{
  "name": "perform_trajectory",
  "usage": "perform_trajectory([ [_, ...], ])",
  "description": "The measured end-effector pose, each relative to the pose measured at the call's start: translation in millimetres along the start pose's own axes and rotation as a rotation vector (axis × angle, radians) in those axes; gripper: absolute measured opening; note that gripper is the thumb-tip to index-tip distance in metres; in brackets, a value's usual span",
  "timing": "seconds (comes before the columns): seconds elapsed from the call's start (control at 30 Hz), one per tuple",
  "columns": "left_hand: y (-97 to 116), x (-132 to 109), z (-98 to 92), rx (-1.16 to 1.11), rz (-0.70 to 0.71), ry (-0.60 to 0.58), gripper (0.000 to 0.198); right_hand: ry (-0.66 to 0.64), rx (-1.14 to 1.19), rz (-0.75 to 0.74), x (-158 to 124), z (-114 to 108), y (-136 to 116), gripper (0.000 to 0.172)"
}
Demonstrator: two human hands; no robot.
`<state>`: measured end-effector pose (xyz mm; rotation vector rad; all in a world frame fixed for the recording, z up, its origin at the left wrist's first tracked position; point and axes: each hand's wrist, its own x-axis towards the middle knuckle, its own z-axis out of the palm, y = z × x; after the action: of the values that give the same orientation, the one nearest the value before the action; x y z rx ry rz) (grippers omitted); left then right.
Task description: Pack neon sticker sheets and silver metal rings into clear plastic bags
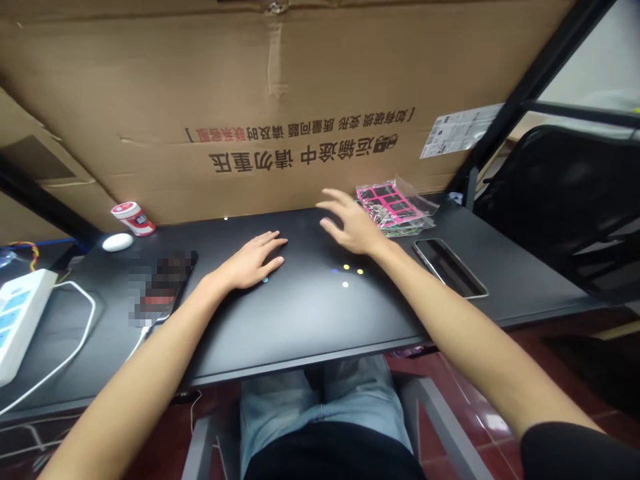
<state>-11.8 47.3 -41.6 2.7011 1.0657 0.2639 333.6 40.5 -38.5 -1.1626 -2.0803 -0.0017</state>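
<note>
My left hand (253,260) lies flat on the black desk (310,320), holding nothing, with a pixel-blurred phone (163,287) to its left. My right hand (353,225) is open with its fingers spread, holding nothing. Its fingertips are close to a clear plastic packet of pink and black sheets with metal parts (395,208). A dark-screened smartphone (450,268) lies to the right of that hand. Both hands are apart from these objects as far as I can tell.
A large cardboard box (280,100) with red and black Chinese print stands along the desk's far edge. At far left are a white mouse (117,241), a red-and-white jar (133,219), and a white power strip (20,320) with cable. A black chair (560,200) stands right.
</note>
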Motion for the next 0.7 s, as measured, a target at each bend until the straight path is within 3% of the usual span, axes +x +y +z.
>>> perform_trajectory([
  [0.1, 3, -2, 1.6, -0.009, -0.024, -0.055, 0.077, -0.313, 0.051, 0.046, -4, 31, -20, 0.072],
  [0.2, 5, -2, 2.0, -0.029, -0.047, -0.076, 0.078, -0.485, 0.049, 0.112, -8, 43, -18, 0.078],
  [0.37, 6, -2, 1.4, -0.053, -0.061, -0.083, 0.079, -0.506, 0.071, 0.082, -10, 34, -5, 0.073],
  [0.7, 9, -3, -1.6, -0.046, -0.066, -0.1, 0.078, -0.527, 0.074, 0.069, -9, 24, -7, 0.069],
])
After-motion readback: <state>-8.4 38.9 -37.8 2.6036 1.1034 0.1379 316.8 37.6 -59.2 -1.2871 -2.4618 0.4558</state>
